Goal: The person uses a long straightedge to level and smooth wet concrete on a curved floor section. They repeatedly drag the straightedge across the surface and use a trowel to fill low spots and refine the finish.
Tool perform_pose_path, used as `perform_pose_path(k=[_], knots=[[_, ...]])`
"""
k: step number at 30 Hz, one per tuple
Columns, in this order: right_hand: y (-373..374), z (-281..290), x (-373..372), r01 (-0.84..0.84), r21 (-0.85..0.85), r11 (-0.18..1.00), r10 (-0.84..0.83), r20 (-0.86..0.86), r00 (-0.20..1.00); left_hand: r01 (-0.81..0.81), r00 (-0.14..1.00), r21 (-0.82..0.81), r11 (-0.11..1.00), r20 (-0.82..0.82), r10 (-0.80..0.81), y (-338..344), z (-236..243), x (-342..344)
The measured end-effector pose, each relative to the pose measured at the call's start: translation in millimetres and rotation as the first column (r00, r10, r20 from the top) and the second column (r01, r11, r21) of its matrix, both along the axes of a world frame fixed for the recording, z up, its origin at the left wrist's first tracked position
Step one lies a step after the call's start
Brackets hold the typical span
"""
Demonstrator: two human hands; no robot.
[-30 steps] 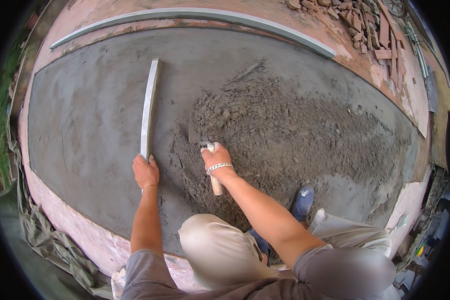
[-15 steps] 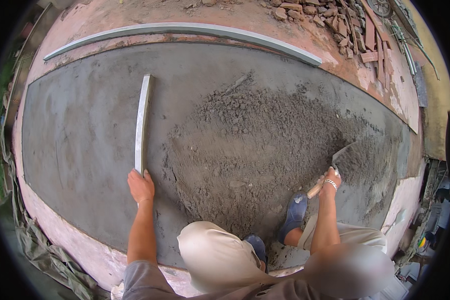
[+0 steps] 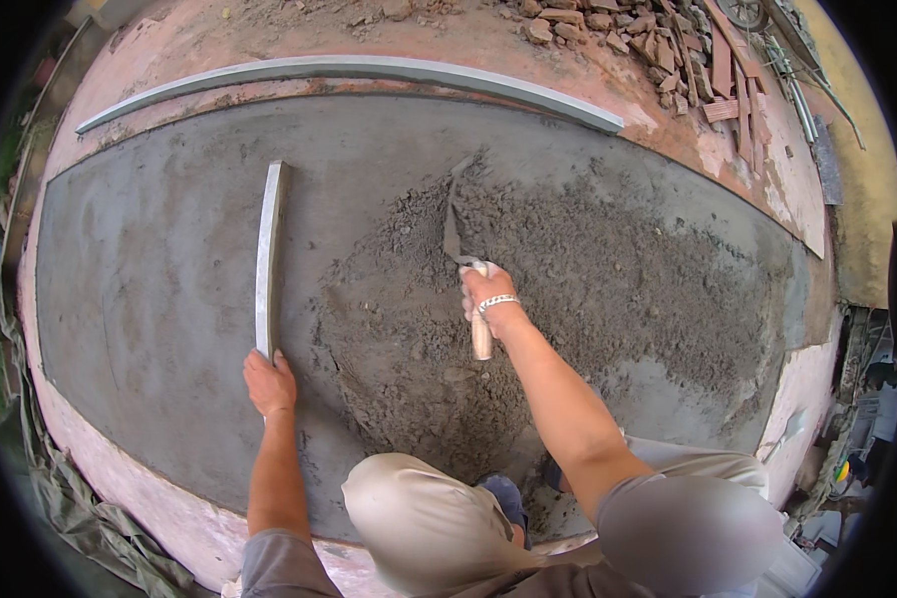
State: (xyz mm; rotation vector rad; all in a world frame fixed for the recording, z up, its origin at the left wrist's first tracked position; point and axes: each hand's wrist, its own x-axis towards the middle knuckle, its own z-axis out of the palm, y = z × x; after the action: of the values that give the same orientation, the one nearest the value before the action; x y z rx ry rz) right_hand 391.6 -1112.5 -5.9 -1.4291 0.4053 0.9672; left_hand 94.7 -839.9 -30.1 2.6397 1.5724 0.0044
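Observation:
My left hand point(image 3: 268, 383) grips the near end of a long metal straightedge point(image 3: 268, 252) that lies on the smoothed grey mortar bed point(image 3: 149, 269). My right hand point(image 3: 485, 292) is closed around the pale wooden handle of a trowel point(image 3: 456, 231), whose blade points away from me into a heap of loose, rough mortar point(image 3: 588, 289). A bracelet sits on my right wrist. I am crouched, with my knees at the lower edge and a blue shoe point(image 3: 503, 495) between them.
A second long metal rail point(image 3: 369, 72) runs along the far edge of the bed. Broken bricks and rubble point(image 3: 658, 40) lie at the back right. Pink concrete borders the bed. Crumpled sheeting point(image 3: 80, 508) lies at the lower left.
My right hand has swung the trowel from the right side of the heap back to the middle, blade pointing away. My left hand has stayed on the straightedge.

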Motion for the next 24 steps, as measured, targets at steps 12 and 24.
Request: perform_pose_path(k=[12,24], knots=[[-203,34,-35,0.239,-0.195,0.951,-0.211,0.154,0.965,0.034,0.999,0.014,0.999,-0.015,-0.033,6,-7,-5],[-75,16,-265,-0.813,-0.136,0.566,0.824,0.061,0.563,-0.027,0.998,-0.036,0.999,-0.053,0.025,3,-5,-3]])
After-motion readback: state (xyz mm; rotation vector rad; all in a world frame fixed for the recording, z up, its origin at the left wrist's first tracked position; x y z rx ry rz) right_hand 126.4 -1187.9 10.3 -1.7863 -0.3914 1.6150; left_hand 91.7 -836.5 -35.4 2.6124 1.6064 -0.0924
